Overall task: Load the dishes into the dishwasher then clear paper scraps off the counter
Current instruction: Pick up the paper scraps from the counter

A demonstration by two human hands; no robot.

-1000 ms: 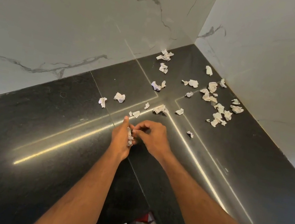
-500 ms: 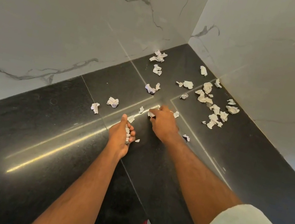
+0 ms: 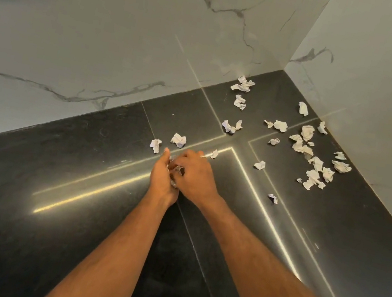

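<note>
Several crumpled white paper scraps lie scattered over the black counter [image 3: 49, 201]. My left hand [image 3: 161, 181] is cupped around a small bunch of gathered scraps [image 3: 175, 169]. My right hand [image 3: 193, 176] presses against it, fingers curled onto the same bunch. Just beyond the hands lie two scraps [image 3: 178, 140] and a smaller one [image 3: 155, 145]. A dense cluster of scraps [image 3: 315, 164] sits near the right wall, with more scraps [image 3: 243, 84] toward the corner. One lone scrap [image 3: 273, 198] rests to the right of my hands.
White marble walls [image 3: 129, 45] meet in a corner at the back right and bound the counter on two sides. Bright light strips reflect off the glossy counter. The counter's front edge is near my body at the bottom.
My right hand reached out to the scraps by the light strip, then came back to my left hand. The scraps that lay there are gone from the counter. The view shifted left.
</note>
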